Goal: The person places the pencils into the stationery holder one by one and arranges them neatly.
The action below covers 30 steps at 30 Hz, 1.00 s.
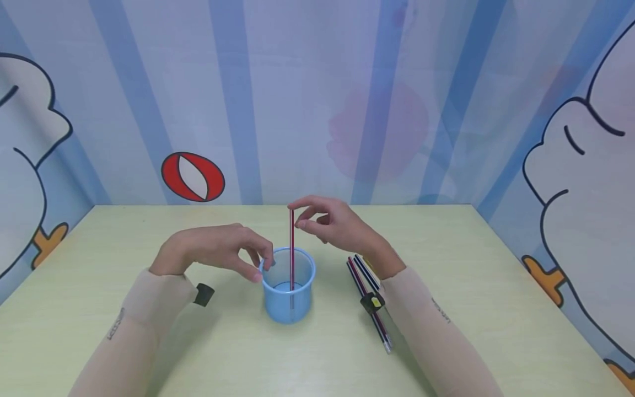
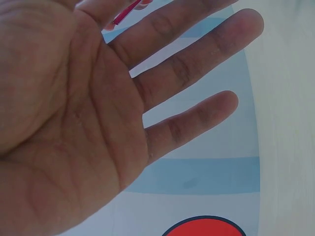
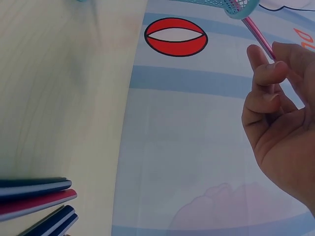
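Observation:
A light blue cup (image 1: 288,317) stands upright on the table, and a red striped pencil (image 1: 292,248) rises from inside it. My right hand (image 1: 334,223) holds the pencil near its upper end, index fingertip at the top and thumb close beside it. In the right wrist view, my right hand (image 3: 283,108) has its fingers curled about the pencil (image 3: 258,37) below the cup's meshed wall (image 3: 241,7). At the cup's left rim, my left hand (image 1: 225,251) pinches with thumb and index finger. Its other fingers (image 2: 197,61) look fairly straight in the left wrist view; the cup is hidden there.
Several dark and red striped pencils (image 1: 364,281) lie on the pale table (image 1: 238,353) right of the cup, partly under the right wrist and its strap. A blue-striped backdrop (image 1: 297,110) with a red oval print (image 1: 213,176) stands behind the table.

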Each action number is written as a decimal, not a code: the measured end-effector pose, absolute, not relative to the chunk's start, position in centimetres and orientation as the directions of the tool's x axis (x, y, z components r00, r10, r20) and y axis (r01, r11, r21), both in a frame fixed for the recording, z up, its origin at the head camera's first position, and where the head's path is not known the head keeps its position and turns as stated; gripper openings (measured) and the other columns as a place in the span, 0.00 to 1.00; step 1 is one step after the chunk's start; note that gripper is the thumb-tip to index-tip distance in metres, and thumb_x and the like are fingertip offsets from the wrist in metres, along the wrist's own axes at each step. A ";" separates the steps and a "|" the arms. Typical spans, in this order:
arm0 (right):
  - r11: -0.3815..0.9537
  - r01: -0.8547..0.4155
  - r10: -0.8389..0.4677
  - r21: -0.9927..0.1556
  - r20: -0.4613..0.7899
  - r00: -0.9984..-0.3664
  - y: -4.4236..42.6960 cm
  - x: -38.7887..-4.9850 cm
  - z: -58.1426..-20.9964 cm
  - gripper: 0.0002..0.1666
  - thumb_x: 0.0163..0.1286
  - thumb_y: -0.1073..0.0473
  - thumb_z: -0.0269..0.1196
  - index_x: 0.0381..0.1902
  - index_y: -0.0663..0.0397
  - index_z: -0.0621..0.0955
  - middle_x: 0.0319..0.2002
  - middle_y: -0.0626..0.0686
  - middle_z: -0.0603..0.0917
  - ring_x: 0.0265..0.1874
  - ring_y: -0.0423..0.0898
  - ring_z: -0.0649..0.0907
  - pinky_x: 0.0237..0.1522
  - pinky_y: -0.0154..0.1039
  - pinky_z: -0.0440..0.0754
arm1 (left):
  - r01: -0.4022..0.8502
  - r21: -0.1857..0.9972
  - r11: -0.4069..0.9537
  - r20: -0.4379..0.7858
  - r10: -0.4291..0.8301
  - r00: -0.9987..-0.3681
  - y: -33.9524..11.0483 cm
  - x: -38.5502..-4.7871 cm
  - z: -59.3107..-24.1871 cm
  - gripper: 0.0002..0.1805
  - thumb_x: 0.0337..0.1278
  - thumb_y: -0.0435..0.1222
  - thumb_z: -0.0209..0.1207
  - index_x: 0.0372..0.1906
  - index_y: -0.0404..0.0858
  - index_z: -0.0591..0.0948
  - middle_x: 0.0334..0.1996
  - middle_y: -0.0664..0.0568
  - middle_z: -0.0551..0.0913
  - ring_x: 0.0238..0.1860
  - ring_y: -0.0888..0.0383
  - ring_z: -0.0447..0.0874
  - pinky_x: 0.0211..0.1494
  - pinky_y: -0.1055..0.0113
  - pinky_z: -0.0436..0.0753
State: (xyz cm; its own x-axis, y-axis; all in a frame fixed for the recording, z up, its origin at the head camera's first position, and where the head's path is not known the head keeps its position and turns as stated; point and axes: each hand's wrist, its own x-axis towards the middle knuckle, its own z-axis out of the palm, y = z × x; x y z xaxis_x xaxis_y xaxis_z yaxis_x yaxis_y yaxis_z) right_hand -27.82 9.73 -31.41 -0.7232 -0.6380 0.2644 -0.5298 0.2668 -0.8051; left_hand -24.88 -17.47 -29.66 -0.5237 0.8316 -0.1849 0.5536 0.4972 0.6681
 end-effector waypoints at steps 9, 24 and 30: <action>0.302 -0.508 -0.613 -0.806 0.244 -0.751 10.3 -27.9 -31.3 0.21 0.75 0.57 0.61 0.64 0.40 0.77 0.45 0.51 0.84 0.20 0.49 0.77 0.24 0.38 0.73 | 0.552 0.669 0.498 -0.186 0.831 -0.524 -17.4 -24.8 -29.7 0.07 0.60 0.40 0.68 0.41 0.47 0.82 0.42 0.58 0.84 0.50 0.57 0.84 0.55 0.59 0.81; 0.405 -0.477 -0.557 -0.780 0.203 -0.805 12.0 -29.0 -31.5 0.20 0.75 0.55 0.61 0.63 0.39 0.77 0.45 0.51 0.84 0.23 0.49 0.78 0.25 0.39 0.74 | 0.539 0.671 0.509 -0.198 0.823 -0.532 -17.4 -24.8 -29.7 0.07 0.60 0.39 0.68 0.41 0.47 0.82 0.42 0.58 0.83 0.50 0.57 0.83 0.55 0.59 0.80; 0.438 -0.464 -0.534 -0.770 0.192 -0.823 12.8 -29.5 -31.5 0.19 0.75 0.56 0.61 0.62 0.39 0.78 0.45 0.53 0.84 0.24 0.50 0.78 0.27 0.41 0.74 | 0.532 0.670 0.518 -0.205 0.817 -0.539 -17.4 -24.8 -29.6 0.07 0.60 0.39 0.68 0.41 0.46 0.82 0.42 0.57 0.83 0.50 0.56 0.83 0.55 0.59 0.80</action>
